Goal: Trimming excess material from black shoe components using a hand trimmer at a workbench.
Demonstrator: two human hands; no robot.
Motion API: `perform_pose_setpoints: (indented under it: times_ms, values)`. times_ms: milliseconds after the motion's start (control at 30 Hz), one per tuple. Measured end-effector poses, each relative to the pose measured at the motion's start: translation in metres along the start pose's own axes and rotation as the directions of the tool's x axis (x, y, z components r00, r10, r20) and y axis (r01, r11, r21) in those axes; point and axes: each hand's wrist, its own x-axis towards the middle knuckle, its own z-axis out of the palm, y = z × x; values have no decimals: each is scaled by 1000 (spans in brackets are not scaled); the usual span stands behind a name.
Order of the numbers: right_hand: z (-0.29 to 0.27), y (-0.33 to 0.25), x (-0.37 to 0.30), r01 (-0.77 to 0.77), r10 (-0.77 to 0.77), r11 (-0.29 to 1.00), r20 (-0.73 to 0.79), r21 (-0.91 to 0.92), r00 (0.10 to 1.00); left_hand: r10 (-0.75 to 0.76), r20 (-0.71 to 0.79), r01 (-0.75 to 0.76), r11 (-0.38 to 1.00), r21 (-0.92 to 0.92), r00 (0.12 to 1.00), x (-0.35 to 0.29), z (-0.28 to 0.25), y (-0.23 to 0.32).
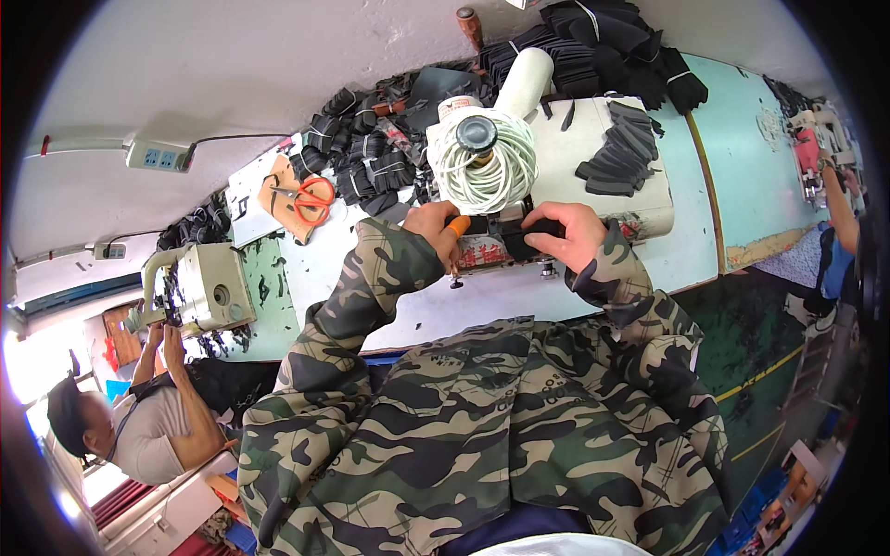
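At the front of a cream bench machine [607,218], my right hand [577,232] pinches a small black strip of material [515,239] between thumb and fingers. My left hand [434,228] is to the left of it, its fingers curled and closed at the machine's work area; an orange cover [458,225] wraps one finger. What those left fingers hold, if anything, is hidden. Just above both hands, a coil of white cord [491,171] hangs round the machine's head, below a black round knob [476,134].
Orange-handled scissors [311,201] lie on a tan sheet at the left. Bundled black pieces [371,162] crowd the table behind. Dark cut pieces [623,148] rest on the machine's bed. A co-worker [167,422] sits left at another machine [213,287]; another person's arm [839,213] shows far right.
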Motion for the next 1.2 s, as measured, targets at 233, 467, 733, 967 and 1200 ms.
perform_pose_setpoints:
  times_ms: [233,467,733,967,1200]
  values:
    - [7,0,8,85,-85,996,-22,26,996,-17,103,32,989,-141,995,8,10,12]
    - [37,6,-14,72,34,934,-287,350,957,57,247,-85,991,104,967,-36,33,15]
    - [84,-14,-28,82,59,882,-283,463,957,374,-419,-292,923,249,827,-43,76,3]
    - [83,-7,-26,258,-252,965,-402,-41,880,456,-370,-292,859,420,810,-44,45,-2]
    - [85,-22,-27,358,-422,905,-376,-230,825,306,-91,-210,813,544,948,-45,34,13]
